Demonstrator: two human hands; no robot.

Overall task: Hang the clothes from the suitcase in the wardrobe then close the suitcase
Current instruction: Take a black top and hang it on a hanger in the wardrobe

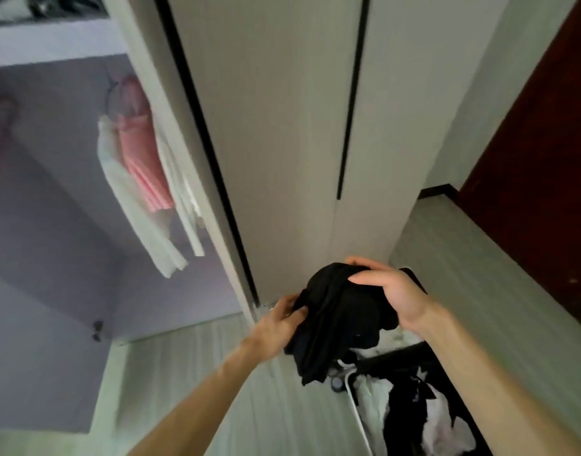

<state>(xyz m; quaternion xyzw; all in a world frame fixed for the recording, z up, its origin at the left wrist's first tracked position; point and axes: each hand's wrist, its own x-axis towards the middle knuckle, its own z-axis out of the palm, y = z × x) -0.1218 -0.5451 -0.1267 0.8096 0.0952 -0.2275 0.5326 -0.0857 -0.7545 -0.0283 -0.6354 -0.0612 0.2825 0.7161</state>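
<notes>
black garment (341,317) is held bunched in the air between both hands, in front of the closed wardrobe doors (282,126). left hand (280,319) pinches its left edge; right hand (389,291) curls over its top. near right, the open suitcase (401,353) on the floor holds black and white clothes (424,413). far left, a pink garment (141,149) and a white garment (128,199) hang in the open wardrobe (52,192).

Bunched black garment (341,320) above open suitcase (401,352).
</notes>
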